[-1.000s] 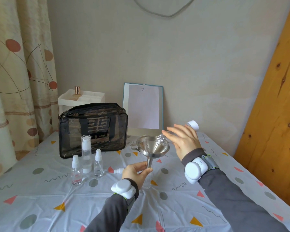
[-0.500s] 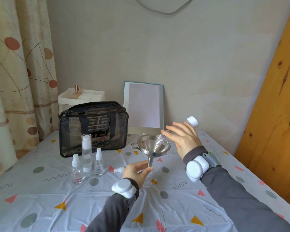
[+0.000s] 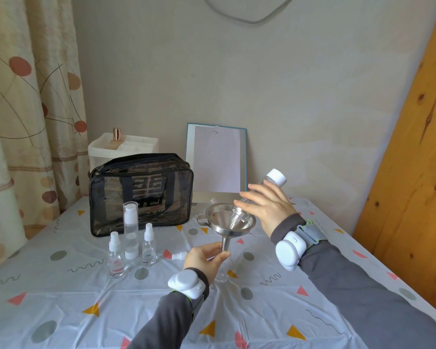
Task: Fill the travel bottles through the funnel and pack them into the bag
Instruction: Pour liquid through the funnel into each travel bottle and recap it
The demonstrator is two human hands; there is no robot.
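Beige wall (image 3: 300, 84), patterned curtain (image 3: 28, 96), wooden board (image 3: 418, 147)

Five bottles: two small spray bottles (image 3: 116, 259) (image 3: 149, 249), one tall pump bottle (image 3: 131, 230), one open bottle (image 3: 223, 273), one tilted bottle (image 3: 275, 177). One funnel (image 3: 224, 220), one loose spray cap (image 3: 179, 255), one bag (image 3: 141, 195), one clipboard (image 3: 217, 162)

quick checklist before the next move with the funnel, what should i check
1. Left hand pinches the funnel by its stem: ok.
2. Stem seated in the small bottle beneath: cannot tell, the hand hides the neck.
3. Pouring bottle mouth inside the funnel bowl: ok.
4. Right hand holds the pouring bottle, tilted mouth down: ok.
5. Small bottle's fill level: cannot tell.
6. Spray cap lying on the table beside the left hand: ok.
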